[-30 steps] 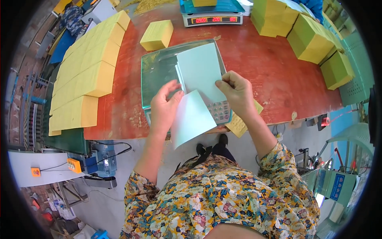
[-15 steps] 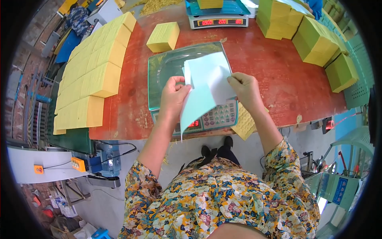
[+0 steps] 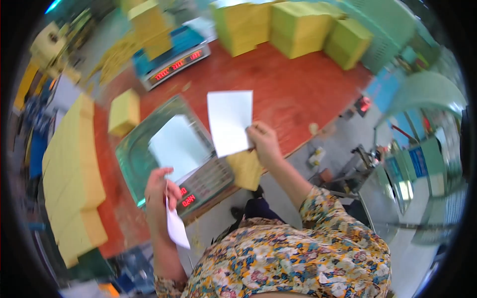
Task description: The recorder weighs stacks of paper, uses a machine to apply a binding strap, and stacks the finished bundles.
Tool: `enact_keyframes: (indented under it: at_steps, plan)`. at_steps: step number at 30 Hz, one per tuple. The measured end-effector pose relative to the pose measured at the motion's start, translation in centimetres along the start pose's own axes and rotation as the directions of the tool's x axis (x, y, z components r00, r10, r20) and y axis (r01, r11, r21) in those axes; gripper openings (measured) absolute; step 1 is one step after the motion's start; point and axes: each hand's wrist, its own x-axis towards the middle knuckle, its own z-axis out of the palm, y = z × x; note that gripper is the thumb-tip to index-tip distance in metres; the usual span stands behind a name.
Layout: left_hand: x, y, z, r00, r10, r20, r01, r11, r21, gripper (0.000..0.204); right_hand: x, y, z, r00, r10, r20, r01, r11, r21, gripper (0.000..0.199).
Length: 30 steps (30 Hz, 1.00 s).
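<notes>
Now the right hand [image 3: 263, 144] is pinching a white sheet [image 3: 229, 121] by its lower right corner, fingers closed on the paper, and is holding it up flat above the red counter [image 3: 298, 94], just right of the near scale [image 3: 164, 164]. The left hand [image 3: 161, 191] is gripping a second, pale sheet [image 3: 180, 149] with its fingers clamped together; the upper part of that paper is rising over the scale's steel pan, while a white strip is hanging down below the hand. A yellow pad [image 3: 247, 169] is lying at the counter's edge, just beneath the right hand and beside the scale's front panel. Compared with half a second ago, the two hands are standing well apart instead of working together on one sheet over the scale, and the paper is separated into two pieces, one per hand. The view is also swinging to the right, so the far scale [image 3: 174, 62] and the yellow stacks [image 3: 298, 27] at the back are sitting further left, and everything is looking more blurred.
</notes>
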Motion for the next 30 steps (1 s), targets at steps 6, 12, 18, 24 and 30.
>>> enact_keyframes:
  at_steps: [6,12,18,24,30]
  plan:
    - [-1.1,1.3,8.1,0.933,0.102,0.345,-0.032,0.979,-0.202,0.04,-2.1,-2.3,-8.4,0.98,0.017,-0.2,-0.016,1.0,0.006,0.016]
    - [3.0,0.7,14.6,0.885,0.122,0.448,-0.138,0.99,0.001,0.021,1.1,-5.5,-18.6,0.925,-0.061,-0.374,0.014,0.992,-0.126,0.017]
    - [6.2,4.2,28.0,0.839,0.126,0.529,-0.286,0.929,0.233,0.016,9.3,-8.8,-30.6,0.866,-0.384,-0.32,0.165,0.824,-0.543,0.012]
    - [18.5,11.3,44.5,0.73,0.598,0.331,-0.586,0.797,-0.148,0.029,16.0,-12.7,-39.2,0.859,-0.449,-0.246,0.139,0.667,-0.732,0.012]
    - [36.8,14.5,51.6,0.856,0.48,0.193,-0.456,0.876,-0.156,0.024,18.5,-14.0,-38.2,0.918,-0.382,-0.107,0.197,0.673,-0.713,0.011]
